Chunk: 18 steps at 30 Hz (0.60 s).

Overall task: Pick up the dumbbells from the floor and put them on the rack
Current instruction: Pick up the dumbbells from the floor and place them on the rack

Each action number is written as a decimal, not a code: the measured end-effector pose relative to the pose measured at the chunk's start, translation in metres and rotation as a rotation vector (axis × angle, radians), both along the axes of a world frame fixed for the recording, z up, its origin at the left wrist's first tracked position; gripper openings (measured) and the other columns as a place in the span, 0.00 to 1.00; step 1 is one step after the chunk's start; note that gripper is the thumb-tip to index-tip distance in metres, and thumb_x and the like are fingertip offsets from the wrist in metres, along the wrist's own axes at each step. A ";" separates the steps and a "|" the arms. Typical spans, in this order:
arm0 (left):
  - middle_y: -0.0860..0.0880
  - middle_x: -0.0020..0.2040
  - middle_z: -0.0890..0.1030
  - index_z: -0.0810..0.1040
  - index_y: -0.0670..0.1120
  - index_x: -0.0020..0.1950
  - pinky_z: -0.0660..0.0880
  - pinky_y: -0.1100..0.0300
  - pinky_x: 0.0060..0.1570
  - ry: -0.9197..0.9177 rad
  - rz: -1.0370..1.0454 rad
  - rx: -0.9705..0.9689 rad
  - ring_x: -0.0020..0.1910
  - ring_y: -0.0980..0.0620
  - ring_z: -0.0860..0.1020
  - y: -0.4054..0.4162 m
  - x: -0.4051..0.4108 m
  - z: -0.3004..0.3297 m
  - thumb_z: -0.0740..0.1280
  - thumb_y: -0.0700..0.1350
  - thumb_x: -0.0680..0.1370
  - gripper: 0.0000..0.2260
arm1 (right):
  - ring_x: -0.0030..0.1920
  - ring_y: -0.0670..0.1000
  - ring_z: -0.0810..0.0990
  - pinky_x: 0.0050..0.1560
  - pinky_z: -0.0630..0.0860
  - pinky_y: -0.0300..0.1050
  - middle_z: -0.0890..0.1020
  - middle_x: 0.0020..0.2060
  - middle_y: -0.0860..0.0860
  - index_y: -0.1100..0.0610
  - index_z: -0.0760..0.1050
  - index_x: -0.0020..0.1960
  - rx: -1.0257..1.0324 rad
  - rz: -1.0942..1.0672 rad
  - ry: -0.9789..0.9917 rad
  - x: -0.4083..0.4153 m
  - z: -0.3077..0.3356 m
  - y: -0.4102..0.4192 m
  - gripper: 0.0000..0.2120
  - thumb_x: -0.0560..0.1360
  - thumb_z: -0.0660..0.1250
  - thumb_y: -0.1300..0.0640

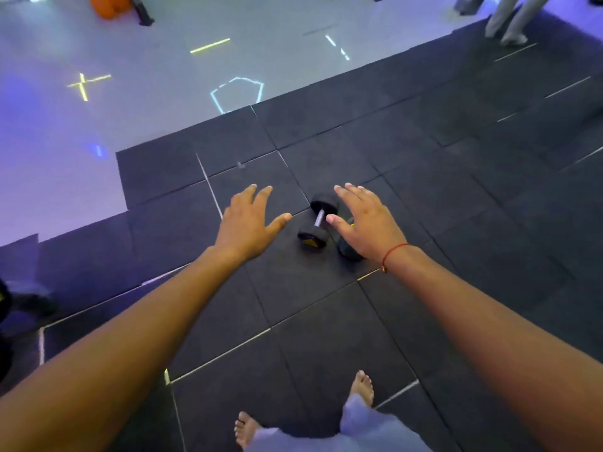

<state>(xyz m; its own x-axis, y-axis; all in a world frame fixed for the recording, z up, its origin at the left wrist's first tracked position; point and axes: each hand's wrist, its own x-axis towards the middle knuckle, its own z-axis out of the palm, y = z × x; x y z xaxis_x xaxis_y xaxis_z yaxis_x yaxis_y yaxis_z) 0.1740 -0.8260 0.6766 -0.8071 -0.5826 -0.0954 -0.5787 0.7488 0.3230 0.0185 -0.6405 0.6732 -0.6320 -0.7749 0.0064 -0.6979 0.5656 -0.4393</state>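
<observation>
Rubber mat (pixel 310 321): dark tiles with pale seams fill the lower and right of the frame; the person's bare feet (pixel 360 388) stand on them at bottom centre.
Left hand (pixel 249 220): centre of frame, palm down, fingers straight and spread wide, holding nothing; it hangs left of the dumbbells and apart from them.
Right hand (pixel 365 223): just right of centre, spread wide too, empty, a red thread at the wrist; it lies over the second dumbbell in the picture, but I cannot tell whether it touches.
Near dumbbell (pixel 318 223): on the mat between the two hands, lying flat, one head toward the camera with a yellow mark, one away, a bare metal bar between.
Second dumbbell (pixel 349 247): just beside the first on its right, mostly hidden under the right hand; only a dark head shows.
Handling: probably dense and rigid for their size; the round heads would likely roll if nudged, and the dark coating looks grippy. The bar looks the smoothest part yet the natural place to wrap the fingers, at its middle so the weight balances.
Containers: none that I can see; the rack is not in view.
Pale floor (pixel 130 93): upper left, glossy, with lit shapes reflected on it.
Far edge: an orange object (pixel 109 6) top left; another person's legs (pixel 509 21) top right.
</observation>
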 end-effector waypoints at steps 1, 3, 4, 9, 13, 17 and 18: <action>0.42 0.77 0.60 0.59 0.49 0.78 0.62 0.43 0.71 -0.004 0.000 0.013 0.76 0.42 0.58 0.008 -0.020 -0.005 0.59 0.66 0.77 0.35 | 0.75 0.54 0.58 0.71 0.63 0.55 0.63 0.74 0.50 0.50 0.60 0.74 0.007 0.002 -0.012 -0.015 -0.005 0.007 0.29 0.76 0.61 0.41; 0.42 0.77 0.60 0.59 0.49 0.78 0.62 0.44 0.72 -0.008 0.024 0.042 0.76 0.42 0.58 0.018 -0.055 -0.011 0.59 0.66 0.77 0.34 | 0.75 0.54 0.58 0.71 0.64 0.55 0.64 0.74 0.51 0.50 0.61 0.74 0.028 0.018 -0.029 -0.045 -0.015 0.012 0.29 0.76 0.61 0.42; 0.42 0.77 0.60 0.60 0.49 0.77 0.62 0.44 0.72 -0.005 0.047 0.058 0.76 0.42 0.58 0.019 -0.069 -0.013 0.59 0.66 0.77 0.34 | 0.75 0.54 0.58 0.71 0.64 0.55 0.64 0.74 0.51 0.50 0.61 0.74 0.037 0.030 -0.044 -0.058 -0.020 0.011 0.29 0.76 0.61 0.42; 0.42 0.77 0.61 0.60 0.49 0.77 0.62 0.44 0.71 -0.045 0.086 0.055 0.75 0.41 0.59 -0.002 -0.114 -0.019 0.59 0.66 0.77 0.34 | 0.75 0.53 0.58 0.71 0.63 0.57 0.63 0.74 0.51 0.49 0.61 0.74 0.062 0.043 -0.160 -0.106 -0.045 -0.012 0.30 0.75 0.62 0.41; 0.42 0.76 0.62 0.61 0.48 0.77 0.63 0.45 0.71 -0.066 0.096 0.062 0.75 0.41 0.60 -0.048 -0.149 -0.030 0.58 0.66 0.77 0.33 | 0.75 0.53 0.58 0.71 0.63 0.57 0.63 0.75 0.51 0.49 0.60 0.74 0.122 0.057 -0.200 -0.136 -0.069 -0.047 0.30 0.76 0.61 0.41; 0.43 0.76 0.64 0.61 0.48 0.77 0.64 0.44 0.70 -0.119 0.069 0.114 0.74 0.41 0.61 -0.094 -0.194 -0.060 0.58 0.66 0.78 0.33 | 0.75 0.53 0.59 0.71 0.64 0.58 0.63 0.74 0.51 0.50 0.60 0.74 0.166 -0.007 -0.258 -0.171 -0.095 -0.085 0.30 0.76 0.61 0.41; 0.43 0.76 0.64 0.62 0.48 0.77 0.64 0.44 0.70 -0.138 0.060 0.129 0.74 0.41 0.61 -0.104 -0.205 -0.067 0.58 0.66 0.78 0.33 | 0.75 0.54 0.59 0.70 0.64 0.58 0.63 0.74 0.51 0.50 0.60 0.74 0.176 -0.018 -0.283 -0.179 -0.103 -0.094 0.30 0.76 0.61 0.41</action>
